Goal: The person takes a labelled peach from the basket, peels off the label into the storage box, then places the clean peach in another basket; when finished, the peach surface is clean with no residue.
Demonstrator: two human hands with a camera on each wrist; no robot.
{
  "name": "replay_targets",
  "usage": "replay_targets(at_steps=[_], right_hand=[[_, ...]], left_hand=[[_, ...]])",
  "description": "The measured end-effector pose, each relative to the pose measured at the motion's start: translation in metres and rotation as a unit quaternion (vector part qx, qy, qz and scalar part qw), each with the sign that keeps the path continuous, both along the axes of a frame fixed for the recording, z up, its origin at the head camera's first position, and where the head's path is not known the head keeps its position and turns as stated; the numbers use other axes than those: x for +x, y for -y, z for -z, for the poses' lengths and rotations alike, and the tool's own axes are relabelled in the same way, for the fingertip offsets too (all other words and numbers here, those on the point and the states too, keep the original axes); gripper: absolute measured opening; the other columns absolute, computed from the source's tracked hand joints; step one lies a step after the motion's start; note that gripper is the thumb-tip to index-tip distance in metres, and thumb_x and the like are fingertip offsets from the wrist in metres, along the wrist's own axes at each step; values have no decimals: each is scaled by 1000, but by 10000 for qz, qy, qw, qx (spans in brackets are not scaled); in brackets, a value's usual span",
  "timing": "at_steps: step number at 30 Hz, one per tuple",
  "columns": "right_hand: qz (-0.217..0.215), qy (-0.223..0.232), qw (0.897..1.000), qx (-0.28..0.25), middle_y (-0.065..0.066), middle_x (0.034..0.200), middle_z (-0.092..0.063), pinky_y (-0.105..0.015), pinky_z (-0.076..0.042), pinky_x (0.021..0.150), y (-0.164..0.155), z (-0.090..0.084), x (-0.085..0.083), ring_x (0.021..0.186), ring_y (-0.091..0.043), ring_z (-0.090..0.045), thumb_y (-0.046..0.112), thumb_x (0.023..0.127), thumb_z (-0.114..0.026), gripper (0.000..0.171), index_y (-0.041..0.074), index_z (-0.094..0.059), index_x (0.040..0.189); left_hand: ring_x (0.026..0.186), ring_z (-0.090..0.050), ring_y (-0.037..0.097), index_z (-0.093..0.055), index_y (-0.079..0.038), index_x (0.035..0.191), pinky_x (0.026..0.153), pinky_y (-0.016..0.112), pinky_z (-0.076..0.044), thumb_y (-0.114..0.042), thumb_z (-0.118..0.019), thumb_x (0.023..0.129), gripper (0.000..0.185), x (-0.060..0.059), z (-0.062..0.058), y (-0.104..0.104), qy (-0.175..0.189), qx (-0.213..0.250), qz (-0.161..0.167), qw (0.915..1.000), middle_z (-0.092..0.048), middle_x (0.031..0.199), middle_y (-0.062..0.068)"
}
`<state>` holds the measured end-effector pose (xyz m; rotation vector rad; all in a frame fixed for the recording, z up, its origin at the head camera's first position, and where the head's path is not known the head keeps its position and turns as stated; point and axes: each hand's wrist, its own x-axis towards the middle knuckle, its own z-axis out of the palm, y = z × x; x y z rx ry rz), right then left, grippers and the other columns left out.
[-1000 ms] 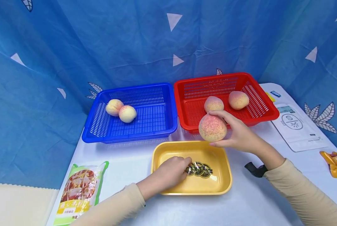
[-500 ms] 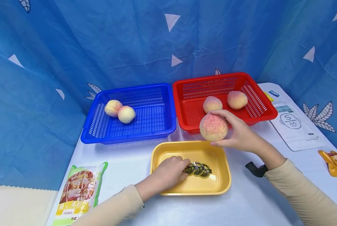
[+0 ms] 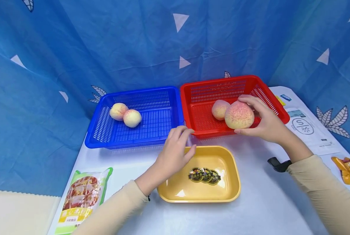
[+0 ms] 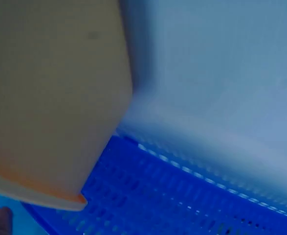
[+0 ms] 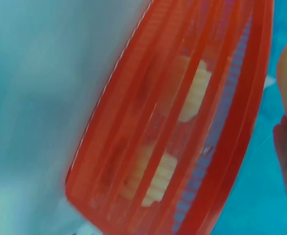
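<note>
My right hand (image 3: 264,122) grips a pink-and-yellow peach (image 3: 239,115) between thumb and fingers, over the front part of the red basket (image 3: 202,132). One peach (image 3: 220,110) lies inside that basket, left of the held one; a second is hidden from the head view. Through the basket's slots the right wrist view shows two pale fruits, one of them a peach (image 5: 158,178). My left hand (image 3: 174,151), fingers loosely bent with nothing visible in them, is above the left rear rim of the yellow tray (image 3: 175,195). Two more peaches (image 3: 132,118) touch each other in the blue basket (image 3: 160,122).
A green-edged food packet (image 3: 82,197) lies at the left of the white table (image 3: 251,212). On the right are a white pouch (image 3: 312,132) and a small orange packet (image 3: 348,170). A blue curtain (image 3: 133,39) hangs behind the baskets.
My right hand has carried its peach right and up, from the red basket's front rim to farther over the basket. My left hand has come up out of the yellow tray, baring the tray's sticker.
</note>
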<state>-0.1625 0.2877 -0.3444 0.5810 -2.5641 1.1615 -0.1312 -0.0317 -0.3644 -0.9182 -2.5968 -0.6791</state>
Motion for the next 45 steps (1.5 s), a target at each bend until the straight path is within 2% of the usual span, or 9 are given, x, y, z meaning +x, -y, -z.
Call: replay_targets(at_steps=[6, 9, 12, 13, 20, 26, 33, 39, 45], right_hand=[[647, 711, 9936, 586, -10, 146, -46, -8, -46, 78, -30, -3, -22, 121, -20, -45, 19, 67, -93, 96, 23, -43, 149], [559, 1079, 9897, 756, -17, 146, -45, -34, -60, 81, -41, 0, -35, 123, -36, -46, 19, 69, -92, 96, 18, -40, 150], [390, 1357, 9850, 991, -20, 142, -47, -60, -56, 84, -48, 4, -46, 123, -42, -46, 19, 70, -91, 93, 16, -41, 149], [339, 1454, 9830, 1070, -20, 141, -48, -62, -55, 85, -49, 6, -49, 123, -42, -46, 18, 71, -90, 92, 15, -41, 148], [-144, 2127, 9652, 1516, -19, 144, -45, -61, -53, 93, -50, 11, -69, 122, -44, -48, 14, 75, -86, 86, 17, -40, 148], [-208, 2214, 9524, 2084, -20, 145, -44, -60, -53, 94, -47, 11, -75, 131, -43, -40, 18, 73, -88, 79, 15, -49, 142], [-249, 2695, 9382, 2156, -20, 143, -45, -58, -55, 92, -43, 14, -80, 133, -44, -35, 25, 71, -89, 85, 16, -47, 145], [-223, 2810, 9343, 2182, -22, 147, -40, -59, -55, 92, -41, 13, -82, 135, -46, -32, 26, 71, -88, 92, 15, -41, 149], [-185, 2602, 9457, 1937, -22, 156, -25, -65, -48, 98, -35, 8, -80, 141, -45, -22, 30, 76, -86, 87, 10, -42, 148]], left_hand=[[139, -40, 35, -52, -1, 139, 117, 47, -37, -31, -69, 91, 59, -18, -3, -4, 424, -38, -418, 9982, -46, 147, 17], [145, -34, 34, -46, -1, 145, 118, 49, -35, -37, -65, 94, 65, -27, -1, -7, 865, -205, -560, 9945, -38, 156, 16], [149, -29, 33, -40, -2, 149, 119, 51, -34, -42, -60, 97, 69, -35, 2, -8, 1260, -379, -701, 9888, -31, 161, 13], [150, -28, 33, -39, -2, 150, 119, 51, -33, -44, -58, 98, 70, -38, 3, -8, 1345, -423, -736, 9873, -30, 161, 13], [152, -25, 30, -37, -4, 152, 121, 48, -29, -46, -52, 101, 68, -47, 6, -9, 1503, -758, -680, 9834, -33, 161, 11], [152, -25, 30, -38, -4, 152, 122, 48, -28, -45, -52, 101, 67, -47, 5, -9, 1475, -772, -610, 9841, -34, 161, 11], [152, -24, 30, -38, -4, 152, 123, 47, -27, -46, -53, 100, 68, -46, 4, -9, 1529, -773, -629, 9832, -34, 161, 11], [152, -25, 30, -39, -4, 152, 124, 44, -25, -46, -53, 100, 68, -47, 3, -8, 1523, -763, -597, 9836, -35, 160, 12], [152, -27, 29, -41, -5, 151, 124, 44, -25, -43, -55, 100, 65, -48, 1, -3, 1524, -651, -556, 9846, -39, 158, 10]])
